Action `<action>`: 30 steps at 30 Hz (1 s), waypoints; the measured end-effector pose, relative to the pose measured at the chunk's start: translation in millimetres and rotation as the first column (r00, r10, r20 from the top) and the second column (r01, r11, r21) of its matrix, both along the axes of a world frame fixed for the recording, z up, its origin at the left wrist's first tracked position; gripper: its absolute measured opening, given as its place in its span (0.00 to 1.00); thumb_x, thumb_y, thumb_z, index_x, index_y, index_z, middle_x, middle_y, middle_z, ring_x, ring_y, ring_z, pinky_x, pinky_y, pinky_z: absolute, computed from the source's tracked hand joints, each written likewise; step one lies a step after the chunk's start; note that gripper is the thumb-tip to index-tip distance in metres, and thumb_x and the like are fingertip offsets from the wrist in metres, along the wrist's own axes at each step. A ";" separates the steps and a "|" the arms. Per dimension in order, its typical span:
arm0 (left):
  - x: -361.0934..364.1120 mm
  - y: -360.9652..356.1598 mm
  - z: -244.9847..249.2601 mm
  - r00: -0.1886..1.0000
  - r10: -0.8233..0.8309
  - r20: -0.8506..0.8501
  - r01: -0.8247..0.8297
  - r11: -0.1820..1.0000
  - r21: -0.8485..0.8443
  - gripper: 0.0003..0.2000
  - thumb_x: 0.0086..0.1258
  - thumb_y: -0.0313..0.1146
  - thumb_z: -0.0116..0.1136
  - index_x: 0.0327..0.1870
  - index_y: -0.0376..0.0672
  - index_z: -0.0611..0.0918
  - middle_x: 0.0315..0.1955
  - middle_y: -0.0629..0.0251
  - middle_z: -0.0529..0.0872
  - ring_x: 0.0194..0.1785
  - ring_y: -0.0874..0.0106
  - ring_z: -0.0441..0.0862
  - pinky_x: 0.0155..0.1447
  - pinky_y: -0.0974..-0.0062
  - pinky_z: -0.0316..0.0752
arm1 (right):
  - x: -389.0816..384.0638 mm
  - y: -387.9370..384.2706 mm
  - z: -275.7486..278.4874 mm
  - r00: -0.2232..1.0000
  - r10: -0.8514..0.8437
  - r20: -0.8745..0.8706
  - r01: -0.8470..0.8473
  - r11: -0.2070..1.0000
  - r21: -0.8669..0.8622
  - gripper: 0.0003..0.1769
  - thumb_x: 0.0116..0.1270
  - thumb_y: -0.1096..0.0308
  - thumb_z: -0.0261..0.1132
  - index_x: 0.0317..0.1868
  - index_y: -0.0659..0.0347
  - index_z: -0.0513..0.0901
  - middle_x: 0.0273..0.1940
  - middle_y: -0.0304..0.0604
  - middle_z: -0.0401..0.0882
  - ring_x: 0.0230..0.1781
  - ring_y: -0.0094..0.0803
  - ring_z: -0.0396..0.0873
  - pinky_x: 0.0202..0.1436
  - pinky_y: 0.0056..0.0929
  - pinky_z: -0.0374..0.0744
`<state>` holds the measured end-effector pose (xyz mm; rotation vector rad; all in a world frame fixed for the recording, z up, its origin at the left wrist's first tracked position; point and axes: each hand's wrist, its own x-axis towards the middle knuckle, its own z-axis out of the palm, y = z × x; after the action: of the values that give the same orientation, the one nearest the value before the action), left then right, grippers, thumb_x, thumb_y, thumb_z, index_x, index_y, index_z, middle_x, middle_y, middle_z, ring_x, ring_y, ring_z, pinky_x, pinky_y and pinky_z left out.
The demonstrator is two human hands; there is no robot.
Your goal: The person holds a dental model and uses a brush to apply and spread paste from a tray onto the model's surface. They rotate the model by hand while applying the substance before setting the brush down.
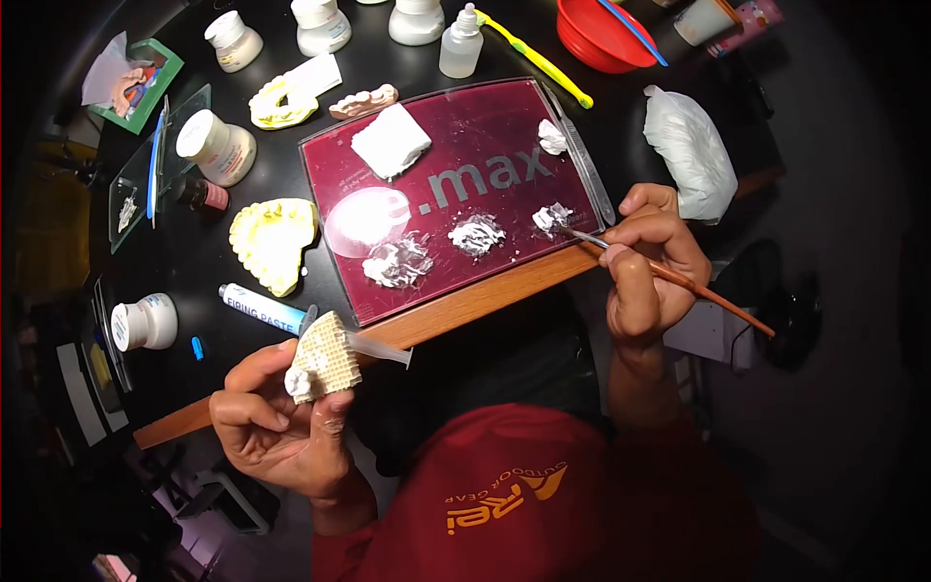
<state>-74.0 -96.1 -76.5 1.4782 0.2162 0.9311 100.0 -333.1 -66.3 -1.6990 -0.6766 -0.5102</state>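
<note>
In the head view, my left hand (281, 427) pinches a cream honeycomb firing tray (330, 359) between thumb and fingers. A small white tooth-like piece (298, 381) sits at the tray's lower left edge. My right hand (655, 257) is closed around a thin brush (684, 279) with a brown handle. The brush tip touches a small white paste heap (553, 217) near the right edge of a dark red mixing plate (504, 116). Two more paste heaps, a middle one (476, 235) and a left one (398, 262), lie on the same plate.
A firing paste syringe (262, 308) lies beside the left hand. Around the plate are a yellow dental model (273, 242), several powder jars (218, 148), a dropper bottle (462, 46), a red bowl (603, 39) and a white bag (690, 150). A wooden table edge (475, 300) runs along the front.
</note>
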 end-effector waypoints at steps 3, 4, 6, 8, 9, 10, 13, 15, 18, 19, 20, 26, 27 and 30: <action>1.2 -1.1 0.6 0.999 0.038 -0.008 -0.038 0.999 0.022 0.27 0.53 0.26 0.79 0.35 0.43 0.64 0.46 0.48 0.81 0.48 0.68 0.83 0.55 0.72 0.80 | -0.4 0.8 -1.7 0.999 0.005 -0.045 -0.004 1.000 0.016 0.06 0.43 0.77 0.60 0.24 0.69 0.80 0.26 0.48 0.72 0.38 0.33 0.71 0.38 0.24 0.68; 1.8 -1.6 0.6 0.999 0.052 -0.009 -0.052 0.998 0.026 0.27 0.53 0.27 0.80 0.35 0.43 0.64 0.46 0.48 0.81 0.48 0.69 0.83 0.55 0.72 0.80 | 0.1 0.4 -2.2 0.999 0.012 -0.039 -0.011 1.000 0.008 0.06 0.43 0.77 0.60 0.24 0.69 0.80 0.26 0.48 0.72 0.38 0.32 0.71 0.38 0.24 0.68; 1.2 -1.0 0.8 0.998 0.064 -0.022 -0.064 0.997 0.034 0.27 0.52 0.28 0.80 0.35 0.43 0.64 0.46 0.49 0.81 0.47 0.69 0.83 0.55 0.72 0.79 | 0.7 -0.1 -2.0 0.999 0.024 -0.028 -0.024 1.000 -0.010 0.05 0.42 0.77 0.60 0.23 0.69 0.80 0.26 0.47 0.72 0.37 0.32 0.71 0.38 0.24 0.68; 1.7 -1.1 1.0 0.997 0.071 -0.028 -0.070 0.997 0.036 0.28 0.52 0.28 0.81 0.35 0.44 0.64 0.45 0.49 0.81 0.47 0.70 0.83 0.55 0.72 0.80 | 0.3 1.1 -2.3 1.000 0.015 -0.027 -0.016 1.000 -0.013 0.05 0.42 0.77 0.59 0.23 0.69 0.80 0.26 0.47 0.72 0.37 0.32 0.71 0.38 0.23 0.68; 2.5 -1.7 1.3 0.997 0.074 -0.027 -0.073 0.997 0.035 0.28 0.52 0.28 0.81 0.35 0.44 0.64 0.45 0.50 0.81 0.47 0.70 0.83 0.54 0.73 0.80 | 0.5 1.6 -2.4 1.000 0.012 -0.025 -0.013 1.000 -0.015 0.05 0.42 0.77 0.59 0.22 0.68 0.80 0.26 0.47 0.72 0.36 0.32 0.71 0.38 0.23 0.68; 3.1 -2.4 1.7 0.997 0.077 -0.027 -0.076 0.997 0.034 0.28 0.52 0.29 0.81 0.35 0.44 0.64 0.45 0.50 0.81 0.47 0.70 0.83 0.54 0.73 0.80 | 0.9 1.6 -2.4 1.000 0.012 -0.017 -0.013 1.000 -0.026 0.05 0.42 0.76 0.60 0.23 0.68 0.80 0.26 0.46 0.72 0.36 0.32 0.71 0.38 0.23 0.68; 3.9 -3.2 3.4 0.996 0.079 -0.033 -0.078 0.996 0.034 0.28 0.52 0.29 0.80 0.35 0.44 0.64 0.45 0.50 0.81 0.45 0.71 0.83 0.53 0.74 0.80 | 1.4 2.7 -2.5 1.000 0.016 -0.005 -0.016 0.999 -0.045 0.06 0.42 0.76 0.60 0.23 0.68 0.80 0.25 0.46 0.72 0.36 0.32 0.71 0.37 0.23 0.68; 3.9 -3.4 2.7 0.996 0.084 -0.025 -0.083 0.996 0.034 0.28 0.52 0.29 0.81 0.35 0.44 0.64 0.45 0.50 0.81 0.45 0.71 0.84 0.52 0.75 0.81 | 1.6 2.7 -2.5 1.000 0.017 -0.012 -0.017 0.999 -0.042 0.06 0.41 0.76 0.60 0.23 0.68 0.80 0.25 0.46 0.72 0.36 0.32 0.71 0.37 0.24 0.68; 3.2 -3.9 2.5 0.996 0.089 -0.029 -0.088 0.996 0.027 0.28 0.52 0.30 0.81 0.35 0.44 0.64 0.45 0.50 0.81 0.45 0.72 0.84 0.51 0.75 0.81 | -0.7 3.7 -1.6 0.999 -0.001 -0.047 0.000 1.000 -0.029 0.06 0.41 0.75 0.61 0.23 0.68 0.80 0.26 0.46 0.72 0.36 0.31 0.70 0.38 0.24 0.67; 3.2 -4.0 2.7 0.995 0.091 -0.032 -0.090 0.996 0.025 0.28 0.52 0.31 0.81 0.35 0.44 0.64 0.45 0.50 0.81 0.45 0.72 0.84 0.51 0.75 0.81 | -0.4 3.8 -1.8 0.999 0.004 -0.043 -0.006 0.999 -0.031 0.06 0.41 0.75 0.61 0.23 0.68 0.80 0.26 0.47 0.72 0.36 0.31 0.70 0.38 0.24 0.67; 3.3 -4.3 3.1 0.995 0.092 -0.032 -0.091 0.996 0.024 0.28 0.52 0.31 0.81 0.35 0.44 0.64 0.45 0.50 0.81 0.45 0.72 0.84 0.50 0.75 0.81 | -0.2 3.4 -2.1 0.999 0.009 -0.039 -0.011 0.999 -0.033 0.06 0.41 0.75 0.61 0.23 0.68 0.80 0.26 0.47 0.71 0.36 0.31 0.70 0.38 0.23 0.67; 4.7 -4.1 3.5 0.997 0.076 -0.018 -0.076 0.997 0.027 0.28 0.53 0.30 0.81 0.35 0.44 0.64 0.45 0.49 0.81 0.45 0.72 0.84 0.51 0.75 0.81 | -1.6 4.6 -1.0 0.999 0.008 -0.050 -0.009 1.000 -0.011 0.07 0.42 0.76 0.61 0.24 0.69 0.80 0.28 0.48 0.71 0.37 0.31 0.70 0.39 0.23 0.67; 5.0 -3.9 2.7 0.998 0.068 -0.008 -0.067 0.998 0.020 0.28 0.53 0.29 0.80 0.35 0.43 0.64 0.46 0.49 0.81 0.46 0.71 0.84 0.52 0.74 0.81 | -1.4 4.6 -0.8 0.999 0.010 -0.049 -0.011 1.000 -0.013 0.07 0.42 0.76 0.61 0.24 0.69 0.80 0.28 0.48 0.71 0.38 0.31 0.70 0.39 0.24 0.68; 3.8 -2.4 1.4 0.999 0.042 0.006 -0.042 0.999 0.008 0.27 0.53 0.27 0.80 0.35 0.43 0.64 0.46 0.48 0.81 0.47 0.70 0.84 0.53 0.73 0.81 | -0.8 3.6 -1.5 0.999 0.021 -0.034 -0.022 0.999 -0.030 0.07 0.42 0.75 0.61 0.24 0.69 0.80 0.27 0.48 0.71 0.38 0.32 0.70 0.39 0.24 0.68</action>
<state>-70.2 -98.5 -75.1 1.4828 0.2400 0.9705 99.2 -329.4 -67.8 -1.7235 -0.6810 -0.4570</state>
